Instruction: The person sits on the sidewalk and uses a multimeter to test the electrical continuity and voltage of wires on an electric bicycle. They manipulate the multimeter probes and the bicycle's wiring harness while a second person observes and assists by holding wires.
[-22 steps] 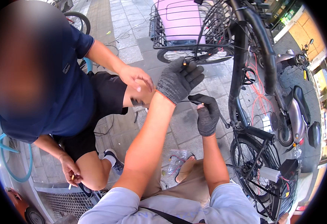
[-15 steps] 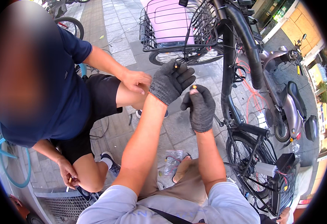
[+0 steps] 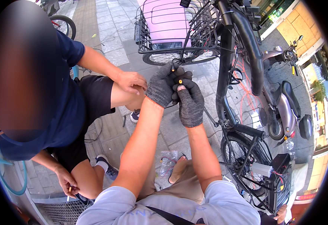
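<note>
- Your left hand (image 3: 159, 87), in a dark grey knitted glove with an orange-edged cuff, holds a slim black connector with an orange tip (image 3: 173, 69) by the thumb, the other fingers curled.
- Your right hand (image 3: 191, 103), gloved alike with a bare thumb tip, has its fingers pinched narrow on a small yellow-orange connector (image 3: 180, 81), just nearer you than the other one.
- On the left, your room ends at a co-worker in a navy shirt (image 3: 64, 108), whose hand on the knee (image 3: 131, 81) is just beside your left cuff; you cannot tell whether they touch.
- On the right, the edge is a black bicycle frame (image 3: 225, 71), apart from your right glove, with a gap between.
- At the far side, a black wire basket (image 3: 208, 28) holding a pink panel (image 3: 165, 24) bounds your reach.
- Below you lies grey stone pavement (image 3: 173, 129), with a clear plastic bag (image 3: 168, 163) near your foot.
- Farther right stand a silver-grey scooter (image 3: 288, 107) and a tangle of orange-red cable (image 3: 251, 98).
</note>
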A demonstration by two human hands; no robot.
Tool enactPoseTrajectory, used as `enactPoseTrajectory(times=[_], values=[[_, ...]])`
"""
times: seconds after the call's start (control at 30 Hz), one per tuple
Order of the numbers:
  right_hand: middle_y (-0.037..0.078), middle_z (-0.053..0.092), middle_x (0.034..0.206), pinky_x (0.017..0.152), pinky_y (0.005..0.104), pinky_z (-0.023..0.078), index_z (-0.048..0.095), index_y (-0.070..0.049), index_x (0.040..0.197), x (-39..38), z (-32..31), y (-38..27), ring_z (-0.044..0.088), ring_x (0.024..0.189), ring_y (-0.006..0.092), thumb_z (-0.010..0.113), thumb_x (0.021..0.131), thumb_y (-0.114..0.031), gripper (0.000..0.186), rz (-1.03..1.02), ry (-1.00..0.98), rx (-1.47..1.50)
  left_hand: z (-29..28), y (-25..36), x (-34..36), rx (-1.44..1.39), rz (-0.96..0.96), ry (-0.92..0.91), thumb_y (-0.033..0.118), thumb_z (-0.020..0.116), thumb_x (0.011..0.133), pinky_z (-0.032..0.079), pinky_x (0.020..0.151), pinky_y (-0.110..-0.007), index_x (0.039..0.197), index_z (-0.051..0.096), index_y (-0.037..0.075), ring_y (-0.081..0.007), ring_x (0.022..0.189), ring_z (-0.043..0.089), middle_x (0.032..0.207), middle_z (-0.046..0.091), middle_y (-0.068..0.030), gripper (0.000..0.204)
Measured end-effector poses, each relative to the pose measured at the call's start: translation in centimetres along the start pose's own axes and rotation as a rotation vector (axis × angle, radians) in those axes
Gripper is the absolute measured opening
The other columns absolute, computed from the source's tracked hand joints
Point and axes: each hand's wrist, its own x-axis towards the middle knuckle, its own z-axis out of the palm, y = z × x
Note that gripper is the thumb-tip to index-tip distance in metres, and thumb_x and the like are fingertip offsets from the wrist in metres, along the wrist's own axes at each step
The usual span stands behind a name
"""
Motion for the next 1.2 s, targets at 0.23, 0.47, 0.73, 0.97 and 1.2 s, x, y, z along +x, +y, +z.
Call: enactPoseTrajectory(times=[0.23, 0.47, 0.73, 0.97, 1.2], values=[[0.007, 0.069, 0.099, 0.065, 0.0256, 0.052, 0.061, -0.004, 0.114, 0.4, 0.2, 1.0, 0.063, 0.076, 0.0117, 0.062, 0.097, -0.005, 0.017, -0.031, -0.014, -0.007, 0.7, 0.3, -0.7, 0.098, 0.084, 0.045, 0.044, 0.064, 0.096, 0.057, 0.056, -0.036, 0.101, 0.067, 0.013, -0.0292, 0.090, 0.070, 0.103, 0.072, -0.0188, 0.032], [0.006, 0.069, 0.100, 0.065, 0.0257, 0.051, 0.061, -0.006, 0.111, 0.2, -0.2, 2.3, 0.063, 0.077, 0.0117, 0.062, 0.096, -0.003, 0.016, -0.076, -0.056, 0.070, 0.1, 0.9, -1.0, 0.139, -0.049, -0.030, 0.043, 0.064, 0.095, 0.059, 0.072, -0.038, 0.099, 0.069, 0.009, -0.0278, 0.092, 0.068, 0.103, 0.071, -0.0101, 0.034], [0.007, 0.069, 0.101, 0.071, 0.0264, 0.053, 0.060, -0.005, 0.110, 0.1, -0.5, 2.5, 0.063, 0.081, 0.0121, 0.062, 0.095, -0.001, 0.016, -0.110, -0.048, 0.023, 0.4, -0.2, -0.6, 0.106, 0.072, 0.011, 0.042, 0.063, 0.097, 0.058, 0.065, -0.040, 0.100, 0.068, 0.013, -0.0311, 0.104, 0.069, 0.093, 0.070, -0.0057, 0.030], [0.006, 0.070, 0.098, 0.070, 0.0262, 0.054, 0.063, -0.004, 0.109, -0.1, 0.0, 1.4, 0.064, 0.079, 0.0118, 0.064, 0.095, -0.002, 0.015, -0.048, -0.017, -0.010, -0.3, -0.1, -0.5, 0.066, -0.002, -0.110, 0.045, 0.059, 0.098, 0.055, 0.052, -0.032, 0.101, 0.069, 0.010, -0.0278, 0.088, 0.072, 0.101, 0.072, -0.0150, 0.036], [0.005, 0.071, 0.096, 0.062, 0.0237, 0.051, 0.066, -0.004, 0.110, 0.0, 0.4, 0.5, 0.064, 0.075, 0.0103, 0.063, 0.097, -0.006, 0.014, -0.012, -0.012, -0.039, -1.7, 0.6, -0.1, 0.068, -0.099, -0.176, 0.045, 0.063, 0.095, 0.059, 0.072, -0.035, 0.102, 0.066, 0.001, -0.0263, 0.092, 0.067, 0.109, 0.065, -0.0225, 0.045]])
